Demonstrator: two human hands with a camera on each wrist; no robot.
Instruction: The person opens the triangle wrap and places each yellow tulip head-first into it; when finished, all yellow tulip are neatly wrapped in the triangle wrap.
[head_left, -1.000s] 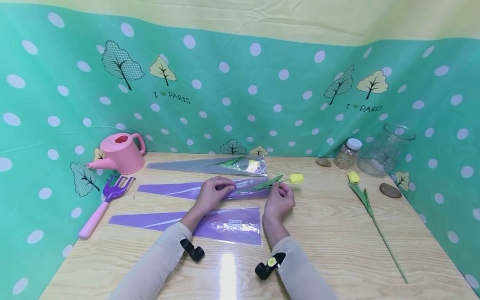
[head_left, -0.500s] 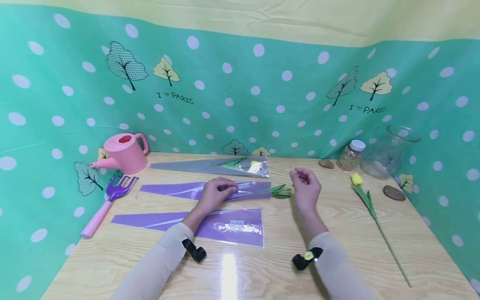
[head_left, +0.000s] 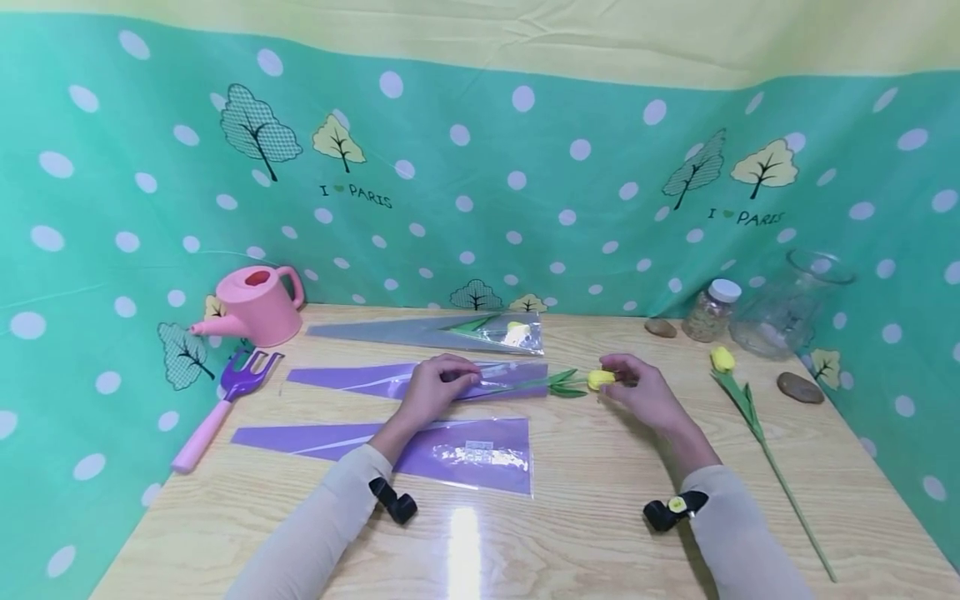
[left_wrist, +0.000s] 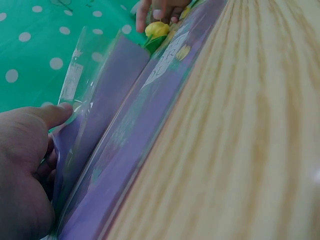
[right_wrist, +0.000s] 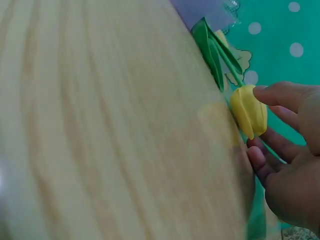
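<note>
The left hand (head_left: pixel 437 390) grips the middle purple flower sleeve (head_left: pixel 352 379), pinching its clear film between thumb and fingers; the left wrist view shows this layer lifted. A yellow tulip (head_left: pixel 600 380) lies with its stem in the sleeve. Its leaves (head_left: pixel 566 383) and bloom stick out past the wide right end. The right hand (head_left: pixel 645 392) is at the bloom (right_wrist: pixel 249 111), its thumb and fingers curled about it in the right wrist view. A second yellow tulip (head_left: pixel 757 429) lies loose at the right.
A grey sleeve with a tulip inside (head_left: pixel 427 332) lies behind, and another purple sleeve (head_left: pixel 480 475) in front. At left are a pink watering can (head_left: pixel 258 310) and a hand fork (head_left: pixel 225 408). Stones (head_left: pixel 799 387), a lidded jar (head_left: pixel 711 312) and a glass vase (head_left: pixel 780 317) stand back right.
The right hand has left the tulip's stem and moved right to its bloom. The tulip has slid left, farther into the sleeve. The left hand has stayed on the sleeve.
</note>
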